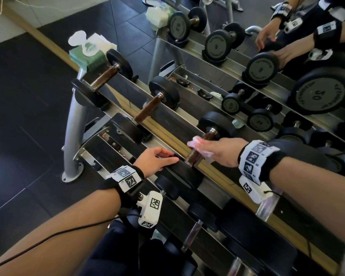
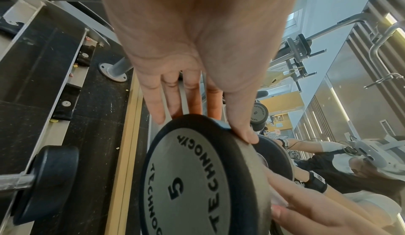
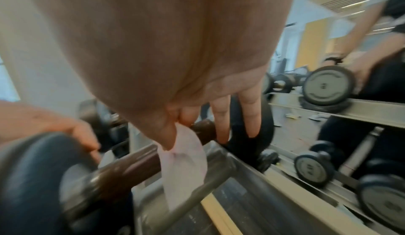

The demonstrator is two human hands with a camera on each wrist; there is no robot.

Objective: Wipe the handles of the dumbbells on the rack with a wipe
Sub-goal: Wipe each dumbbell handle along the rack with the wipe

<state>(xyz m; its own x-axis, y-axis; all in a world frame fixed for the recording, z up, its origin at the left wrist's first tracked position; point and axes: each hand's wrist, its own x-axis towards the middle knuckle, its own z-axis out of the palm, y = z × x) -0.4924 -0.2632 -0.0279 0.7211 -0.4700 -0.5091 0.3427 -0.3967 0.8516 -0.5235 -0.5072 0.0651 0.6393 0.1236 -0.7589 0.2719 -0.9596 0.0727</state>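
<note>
On the top tier of the rack (image 1: 167, 126), a black 5-marked dumbbell has a brown handle (image 1: 195, 156) that runs away from me. My left hand (image 1: 159, 158) rests on its near head (image 2: 197, 178), the fingers straight over the top and the thumb (image 2: 241, 117) along the rim. My right hand (image 1: 211, 150) pinches a thin white wipe (image 1: 195, 144) between thumb and forefinger and holds it against the middle of the handle (image 3: 127, 169). In the right wrist view the wipe (image 3: 184, 166) drapes down over the bar, and the other fingers (image 3: 221, 121) reach straight toward the far head.
Two more brown-handled dumbbells (image 1: 104, 76) (image 1: 147, 110) lie to the left on the same tier. A green pack of wipes (image 1: 90, 54) sits at the rack's left end. A mirror (image 1: 267, 56) stands right behind the rack. Lower tiers hold more dumbbells (image 1: 193, 230).
</note>
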